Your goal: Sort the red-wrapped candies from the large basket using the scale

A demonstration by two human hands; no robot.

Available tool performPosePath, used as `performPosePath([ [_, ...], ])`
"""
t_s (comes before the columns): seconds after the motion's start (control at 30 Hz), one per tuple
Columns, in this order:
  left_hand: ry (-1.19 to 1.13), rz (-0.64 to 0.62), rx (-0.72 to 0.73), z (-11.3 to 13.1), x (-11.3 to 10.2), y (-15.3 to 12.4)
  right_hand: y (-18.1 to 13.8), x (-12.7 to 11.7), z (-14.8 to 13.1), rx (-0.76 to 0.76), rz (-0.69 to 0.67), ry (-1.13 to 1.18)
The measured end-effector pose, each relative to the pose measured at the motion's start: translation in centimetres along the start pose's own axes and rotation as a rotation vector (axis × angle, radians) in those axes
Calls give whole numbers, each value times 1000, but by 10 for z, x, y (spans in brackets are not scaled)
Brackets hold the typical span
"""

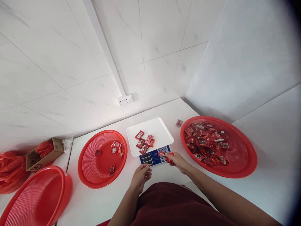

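My right hand is closed on small red packets above the keypad of a blue-panelled weighing scale. More red shows beside its fingers. My left hand is just in front of the scale's display, fingers loosely curled and slightly apart, with nothing visible in them. On the scale's white tray, several red packets lie in a loose group. To the right, a red basket holds a heap of similar packets. The red basket at the left has several packets in it.
One stray packet lies on the white table beside the right basket. Another red basket stands at the lower left, near a cardboard box and red plastic bags. A tiled wall with a socket rises behind.
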State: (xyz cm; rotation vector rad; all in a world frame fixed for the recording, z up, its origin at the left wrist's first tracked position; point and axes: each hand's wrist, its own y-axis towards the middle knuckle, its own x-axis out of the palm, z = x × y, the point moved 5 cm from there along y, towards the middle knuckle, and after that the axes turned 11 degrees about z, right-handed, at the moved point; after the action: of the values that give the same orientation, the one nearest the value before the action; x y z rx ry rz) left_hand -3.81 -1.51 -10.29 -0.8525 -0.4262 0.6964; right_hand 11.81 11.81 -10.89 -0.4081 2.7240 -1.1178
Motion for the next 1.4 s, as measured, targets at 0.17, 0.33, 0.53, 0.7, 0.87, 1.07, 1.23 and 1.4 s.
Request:
performPosePath([
  [0.17,-23,58,4,4,-11,4,3,-2,-10,-11,13,43],
  [0.33,-29,55,6,6,-13,2,8,-2,-14,-3,31,88],
  [0.53,-40,60,-1,4,-14,0,13,1,-13,-44,13,86],
  [0.7,-46,73,4,4,-18,0,13,3,-12,-26,5,66],
  [0.87,-42,67,0,3,-18,-1,9,5,-17,2,-40,79],
  [1.07,-49,61,-1,3,-16,-1,12,3,-17,-13,-25,82],
  [1.23,-45,64,-6,1,-17,-1,16,2,-12,-20,-32,75],
  [1.4,-61,70,-20,0,-18,0,16,5,-17,-23,-34,61],
])
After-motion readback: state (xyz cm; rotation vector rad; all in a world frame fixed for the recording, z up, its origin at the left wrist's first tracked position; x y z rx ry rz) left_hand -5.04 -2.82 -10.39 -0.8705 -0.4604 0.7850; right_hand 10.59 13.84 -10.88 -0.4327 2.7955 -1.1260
